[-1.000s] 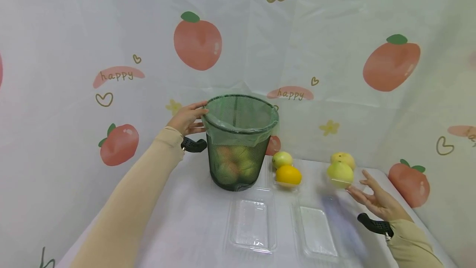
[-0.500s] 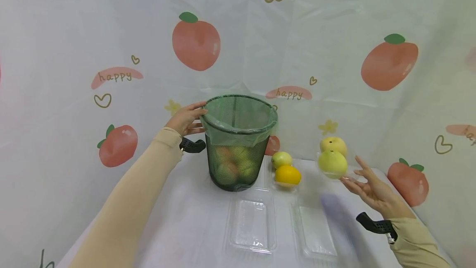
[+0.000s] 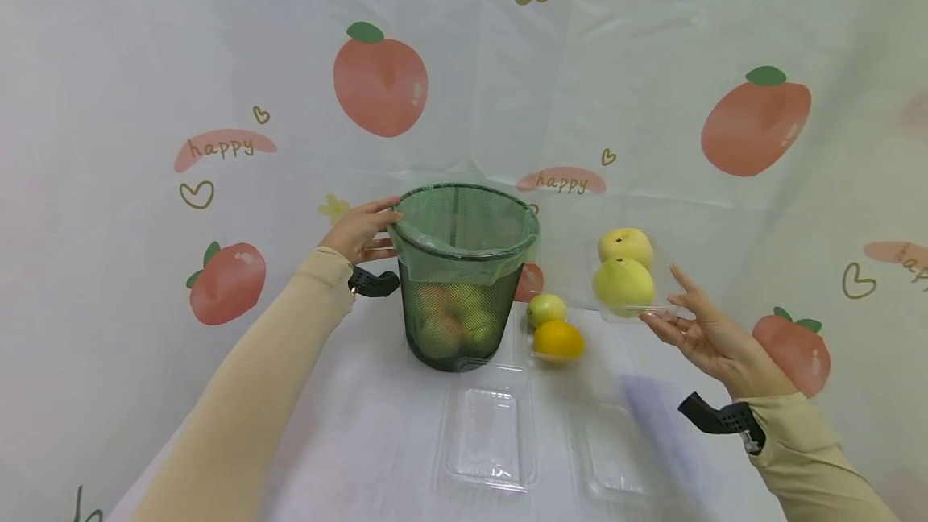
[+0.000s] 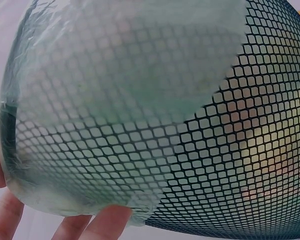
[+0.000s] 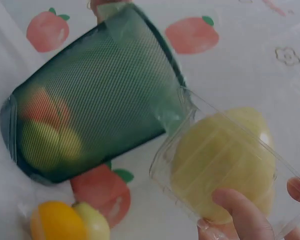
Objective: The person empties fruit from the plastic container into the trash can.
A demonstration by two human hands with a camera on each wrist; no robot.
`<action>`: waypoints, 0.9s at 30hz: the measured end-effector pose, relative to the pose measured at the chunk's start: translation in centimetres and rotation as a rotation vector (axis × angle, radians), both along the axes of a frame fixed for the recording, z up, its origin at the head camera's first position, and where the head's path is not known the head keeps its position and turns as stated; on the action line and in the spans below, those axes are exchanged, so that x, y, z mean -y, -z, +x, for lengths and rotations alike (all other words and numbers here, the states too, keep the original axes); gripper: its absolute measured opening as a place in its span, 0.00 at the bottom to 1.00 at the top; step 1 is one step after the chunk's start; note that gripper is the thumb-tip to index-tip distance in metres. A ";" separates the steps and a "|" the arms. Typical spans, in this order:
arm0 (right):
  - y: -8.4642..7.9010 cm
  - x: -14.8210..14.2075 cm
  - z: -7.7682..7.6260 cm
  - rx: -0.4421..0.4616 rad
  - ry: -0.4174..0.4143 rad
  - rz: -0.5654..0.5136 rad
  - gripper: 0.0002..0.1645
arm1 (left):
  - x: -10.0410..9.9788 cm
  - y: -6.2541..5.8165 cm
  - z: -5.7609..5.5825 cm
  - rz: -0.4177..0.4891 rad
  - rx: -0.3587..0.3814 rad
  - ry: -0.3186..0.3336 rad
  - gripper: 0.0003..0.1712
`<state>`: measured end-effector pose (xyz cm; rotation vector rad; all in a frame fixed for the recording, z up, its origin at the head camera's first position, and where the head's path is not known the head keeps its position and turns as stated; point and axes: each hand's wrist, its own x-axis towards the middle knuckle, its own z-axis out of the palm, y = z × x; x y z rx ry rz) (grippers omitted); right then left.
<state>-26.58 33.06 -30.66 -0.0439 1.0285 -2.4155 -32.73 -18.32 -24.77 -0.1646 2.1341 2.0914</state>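
Note:
A dark mesh bin [image 3: 464,312], lined with a thin green plastic bag [image 3: 435,264], stands upright on the table with several red and green fruits showing through its wall. My left hand [image 3: 362,234] grips its rim on the left side; in the left wrist view fingertips [image 4: 110,220] lie against the bagged rim. My right hand [image 3: 714,345] holds a clear plastic tray [image 3: 627,313] by its near right edge, raised above the table to the right of the bin. Two pale yellow-green, apple-like fruits [image 3: 623,287] sit in it. The right thumb [image 5: 240,210] presses the tray's side.
Right of the bin, a yellow lemon-like fruit [image 3: 558,341] and a small yellow-green fruit [image 3: 547,310] sit in another clear tray. Two more clear trays, one [image 3: 528,441] left and one [image 3: 590,466] right, lie nearer the front. A printed cloth [image 3: 449,135] hangs behind.
My right hand has lifted the tray with the two pale fruits and carried it left towards the bin. My left hand stays at the bin's rim.

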 end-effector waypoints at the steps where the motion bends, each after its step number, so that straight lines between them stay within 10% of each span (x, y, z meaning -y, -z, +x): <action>1: -0.2 0.8 0.1 -0.011 0.039 0.017 0.34 | 0.0 0.0 0.0 -0.002 0.000 -0.001 0.31; 11: -6.5 6.2 2.1 -0.074 0.082 0.137 0.46 | 0.0 0.0 -0.1 0.003 0.006 -0.005 0.31; 27: -10.9 10.2 0.6 -0.173 0.107 0.343 0.47 | -0.1 -0.1 0.1 0.002 0.009 -0.013 0.31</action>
